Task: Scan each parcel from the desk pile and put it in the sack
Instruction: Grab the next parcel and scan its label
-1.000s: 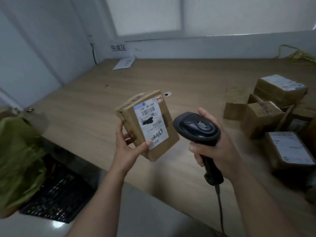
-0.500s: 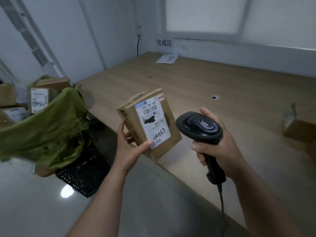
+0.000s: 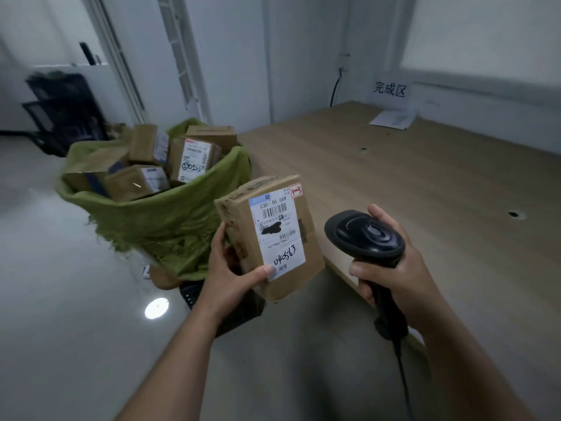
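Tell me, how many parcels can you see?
6. One parcel in the left hand; five atop the green sack: far-left box, front box, middle box, right box, back box. More may be hidden beneath.

The small brown cardboard parcel [image 3: 270,235], its white barcode label facing up, was held tilted just off the near edge of the light wooden desk [image 3: 425,177]. The black handheld scanner [image 3: 364,235] was close beside it, over that edge. The open green woven sack [image 3: 170,220] stood at the desk's left end, holding several brown boxes [image 3: 136,182].

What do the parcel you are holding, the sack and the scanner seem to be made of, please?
Parcel: brown cardboard, matt, creased edges, paper label. Sack: green woven fabric, probably plastic, frayed rim. Scanner: black moulded plastic, slight sheen.
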{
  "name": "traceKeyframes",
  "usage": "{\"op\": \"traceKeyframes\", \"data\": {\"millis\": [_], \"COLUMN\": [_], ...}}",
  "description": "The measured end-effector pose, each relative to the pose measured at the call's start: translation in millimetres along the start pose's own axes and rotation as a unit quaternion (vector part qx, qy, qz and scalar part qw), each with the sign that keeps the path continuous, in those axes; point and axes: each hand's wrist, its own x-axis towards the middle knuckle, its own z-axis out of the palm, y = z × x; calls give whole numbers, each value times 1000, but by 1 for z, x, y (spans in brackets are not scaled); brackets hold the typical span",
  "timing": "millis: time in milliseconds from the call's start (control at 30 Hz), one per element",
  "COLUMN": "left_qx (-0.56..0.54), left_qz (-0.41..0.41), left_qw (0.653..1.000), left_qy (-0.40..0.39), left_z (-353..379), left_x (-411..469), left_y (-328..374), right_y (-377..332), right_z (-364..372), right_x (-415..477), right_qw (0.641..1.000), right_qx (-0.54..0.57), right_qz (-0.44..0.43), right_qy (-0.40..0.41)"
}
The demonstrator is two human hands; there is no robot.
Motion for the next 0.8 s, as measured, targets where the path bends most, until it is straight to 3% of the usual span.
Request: {"op": "traceKeyframes", "data": {"millis": [400, 800], "left_qx": [46, 63], "left_qz": [-59, -2], "left_qw": [991, 969], "left_qy": [113, 239], "left_z": [-102, -185], "left_x": [53, 194], "left_y": [-33, -10], "right_y": [12, 9], "right_z": [101, 161], "right_x": [116, 275], "right_qw": [994, 982], "right_qx": [7, 52], "right_qz": [6, -27], "right_qy": [-105, -181]}}
